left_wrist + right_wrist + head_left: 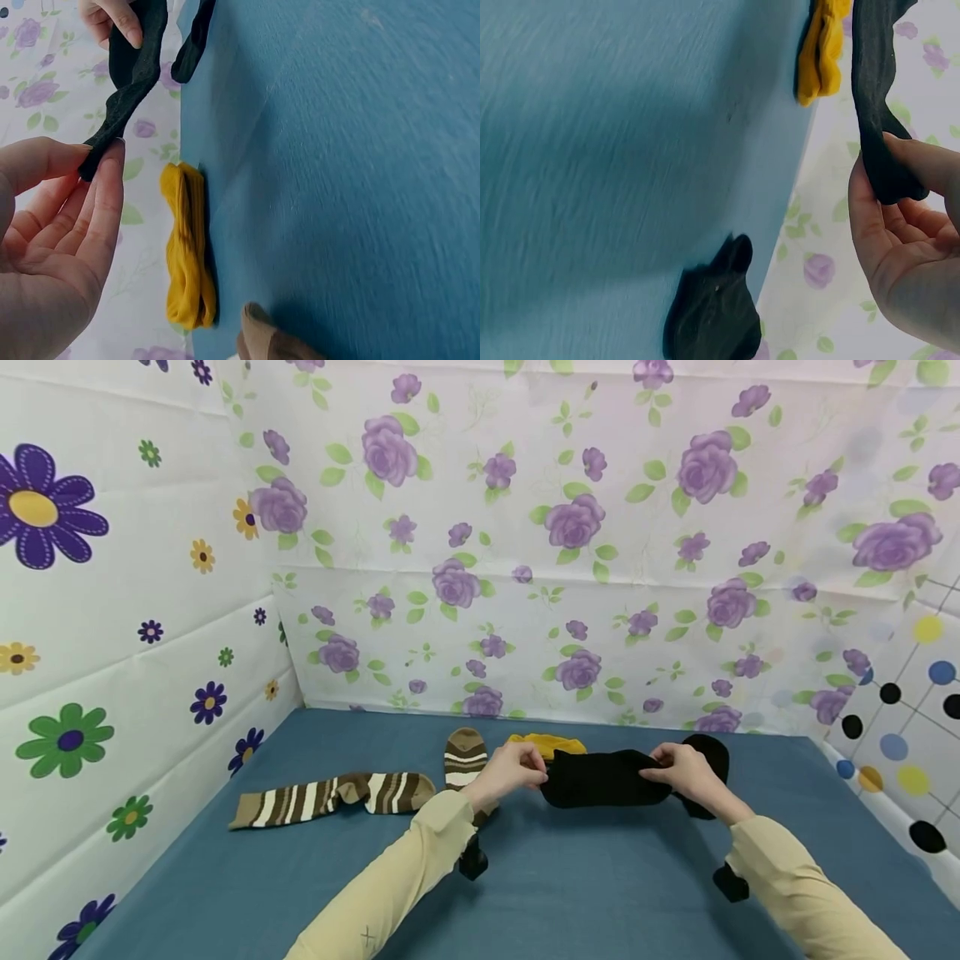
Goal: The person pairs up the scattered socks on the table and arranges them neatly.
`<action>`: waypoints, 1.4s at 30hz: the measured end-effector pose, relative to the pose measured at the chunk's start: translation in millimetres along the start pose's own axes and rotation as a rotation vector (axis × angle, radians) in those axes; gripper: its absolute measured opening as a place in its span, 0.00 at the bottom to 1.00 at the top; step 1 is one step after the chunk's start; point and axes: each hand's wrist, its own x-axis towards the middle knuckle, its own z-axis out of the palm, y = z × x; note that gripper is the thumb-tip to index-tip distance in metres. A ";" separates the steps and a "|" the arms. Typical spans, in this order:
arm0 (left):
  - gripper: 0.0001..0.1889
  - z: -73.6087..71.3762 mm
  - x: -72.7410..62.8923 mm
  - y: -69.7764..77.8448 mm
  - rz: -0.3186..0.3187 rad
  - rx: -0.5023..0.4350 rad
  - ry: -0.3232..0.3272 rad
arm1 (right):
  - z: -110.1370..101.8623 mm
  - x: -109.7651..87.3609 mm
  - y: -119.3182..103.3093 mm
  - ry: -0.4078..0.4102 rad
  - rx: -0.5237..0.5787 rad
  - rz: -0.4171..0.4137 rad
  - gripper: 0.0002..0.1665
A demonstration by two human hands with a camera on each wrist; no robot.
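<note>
A black sock (606, 779) is stretched sideways in the air between both hands. My left hand (512, 770) pinches its left end between thumb and fingers, as the left wrist view also shows with the sock (133, 90). At the other end, my right hand (686, 774) pinches the cloth between thumb and fingers. Behind the held sock lies a yellow sock bundle (546, 744), partly hidden. Another black sock (708, 756) lies on the table beyond the right hand, partly covered by it; the right wrist view shows this sock (716, 307) crumpled.
On the left of the blue table (360, 893) lies a brown-and-white striped sock (307, 800). A second striped sock (463, 760) lies behind the left forearm. Flowered sheets (487, 527) enclose the table's back and sides.
</note>
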 end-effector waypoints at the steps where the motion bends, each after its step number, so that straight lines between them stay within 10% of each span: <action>1: 0.04 -1.3 0.1 -2.0 0.002 0.002 -0.002 | 1.2 0.5 -1.0 -0.002 0.006 0.002 0.19; 11: 0.03 -13.8 6.6 -32.3 -0.027 0.021 0.015 | 12.7 6.3 -9.9 0.009 0.024 0.010 0.18; 27: 0.05 -36.2 -20.0 -14.4 -0.028 0.013 0.032 | 35.0 12.6 -22.3 -0.026 0.050 -0.014 0.17; 42: 0.03 -45.6 -12.9 -52.4 -0.057 0.051 0.080 | 51.1 19.0 -29.9 -0.043 0.105 0.019 0.16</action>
